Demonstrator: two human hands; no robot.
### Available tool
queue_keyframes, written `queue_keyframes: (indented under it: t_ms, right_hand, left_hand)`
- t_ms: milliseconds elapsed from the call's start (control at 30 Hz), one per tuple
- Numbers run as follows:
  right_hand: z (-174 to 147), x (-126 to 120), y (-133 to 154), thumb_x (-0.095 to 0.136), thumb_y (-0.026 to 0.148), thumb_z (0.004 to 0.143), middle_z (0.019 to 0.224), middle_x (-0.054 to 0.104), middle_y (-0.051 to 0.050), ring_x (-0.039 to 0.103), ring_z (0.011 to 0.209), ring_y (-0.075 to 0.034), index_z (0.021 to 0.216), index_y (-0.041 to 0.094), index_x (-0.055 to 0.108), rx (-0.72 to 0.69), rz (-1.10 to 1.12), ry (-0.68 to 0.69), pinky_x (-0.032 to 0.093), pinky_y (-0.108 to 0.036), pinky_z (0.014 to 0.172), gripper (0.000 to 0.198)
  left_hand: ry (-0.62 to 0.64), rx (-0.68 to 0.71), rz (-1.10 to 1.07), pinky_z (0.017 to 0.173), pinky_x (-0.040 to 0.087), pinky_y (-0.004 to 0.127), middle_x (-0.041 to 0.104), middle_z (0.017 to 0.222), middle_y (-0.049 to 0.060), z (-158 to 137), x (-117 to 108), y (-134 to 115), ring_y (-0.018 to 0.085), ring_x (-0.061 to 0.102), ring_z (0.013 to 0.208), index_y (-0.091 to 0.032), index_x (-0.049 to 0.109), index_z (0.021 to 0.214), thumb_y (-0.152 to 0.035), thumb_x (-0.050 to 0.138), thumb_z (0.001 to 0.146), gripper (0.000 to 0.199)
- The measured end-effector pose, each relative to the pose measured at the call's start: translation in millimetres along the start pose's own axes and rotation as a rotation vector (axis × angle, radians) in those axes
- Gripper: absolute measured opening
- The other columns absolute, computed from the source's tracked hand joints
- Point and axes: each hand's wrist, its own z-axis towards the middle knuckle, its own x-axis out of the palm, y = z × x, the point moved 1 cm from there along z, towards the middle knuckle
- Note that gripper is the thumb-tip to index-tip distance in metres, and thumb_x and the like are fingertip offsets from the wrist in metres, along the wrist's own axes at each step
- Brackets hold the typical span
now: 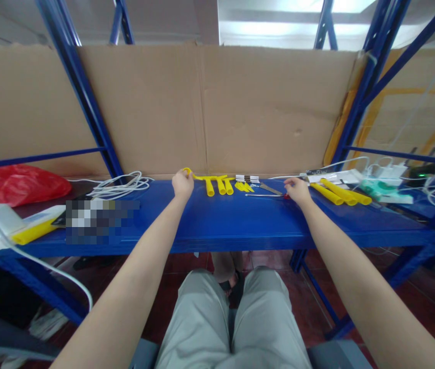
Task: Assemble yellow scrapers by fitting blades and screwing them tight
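Observation:
Toward the back of the blue shelf, my left hand (183, 184) is closed on a curved yellow plastic piece (187, 170). Several yellow tubular parts (210, 187) stand in a row just to its right. My right hand (297, 189) has its fingers curled over the red handle of a screwdriver (265, 195), whose thin metal shaft points left along the shelf. The palm hides most of the handle. Between my hands are small yellow pieces (243, 187), black-and-white cylinders (247, 178) and a flat grey metal strip (271, 189).
More yellow tubes (340, 193) lie right of my right hand, by a green-and-white object (384, 189) and cables. On the left are a coiled white cable (125, 183), a red plastic bag (21, 183) and another yellow tube (35, 232). Cardboard (240, 107) walls the back between blue posts.

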Motion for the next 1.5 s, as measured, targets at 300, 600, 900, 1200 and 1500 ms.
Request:
queue_keyframes:
  t_ms: [300, 600, 900, 1200, 1500]
  right_hand:
    - [-1.3, -0.9, 1.0, 0.049, 0.011, 0.065, 0.073, 0.067, -0.004, 0.064, 0.074, -0.021, 0.07, 0.02, 0.061, 0.003, 0.023, 0.018, 0.052, -0.038, 0.081, 0.016]
    - [-1.9, -0.9, 2.7, 0.049, 0.012, 0.066, 0.075, 0.068, -0.005, 0.064, 0.071, -0.02, 0.074, 0.019, 0.063, 0.023, -0.003, 0.034, 0.052, -0.038, 0.08, 0.017]
    - [-2.5, -1.3, 0.2, 0.049, 0.011, 0.068, 0.072, 0.066, -0.003, 0.063, 0.07, -0.019, 0.073, 0.019, 0.061, 0.011, 0.0, 0.04, 0.053, -0.037, 0.078, 0.016]
    - [-3.9, -1.5, 3.1, 0.048, 0.009, 0.069, 0.078, 0.069, -0.006, 0.065, 0.077, -0.021, 0.076, 0.017, 0.063, 0.017, -0.015, 0.057, 0.052, -0.034, 0.079, 0.018]
    - [-4.6, -0.5, 4.1, 0.048, 0.009, 0.072, 0.086, 0.07, -0.008, 0.065, 0.075, -0.019, 0.084, 0.015, 0.066, 0.046, -0.068, 0.079, 0.052, -0.033, 0.078, 0.023]
  left_hand:
    - [-0.047, 0.13, -0.054, 0.092, 0.044, 0.03, 0.064, 0.116, 0.012, 0.1, -5.4, 2.1, 0.024, 0.059, 0.106, -0.017, 0.065, 0.09, -0.022, 0.04, 0.089, 0.026]
    - [-0.104, 0.135, -0.146, 0.086, 0.045, 0.029, 0.068, 0.095, 0.012, -6.6, -14.1, 5.7, 0.022, 0.063, 0.096, -0.015, 0.066, 0.077, -0.025, 0.04, 0.09, 0.031]
    - [-0.109, 0.206, -0.371, 0.072, 0.049, 0.027, 0.073, 0.079, 0.007, -30.8, -13.3, 5.3, 0.019, 0.067, 0.077, -0.015, 0.068, 0.073, -0.032, 0.048, 0.084, 0.029]
    - [-0.097, 0.378, -0.416, 0.063, 0.048, 0.026, 0.068, 0.065, 0.003, -34.9, -7.6, 9.5, 0.015, 0.061, 0.061, -0.019, 0.052, 0.056, -0.032, 0.062, 0.069, 0.021]
    - [0.213, 0.454, -0.43, 0.066, 0.048, 0.023, 0.064, 0.081, 0.0, -48.7, -0.3, 3.8, 0.013, 0.063, 0.072, -0.02, 0.049, 0.088, -0.028, 0.071, 0.065, 0.033]
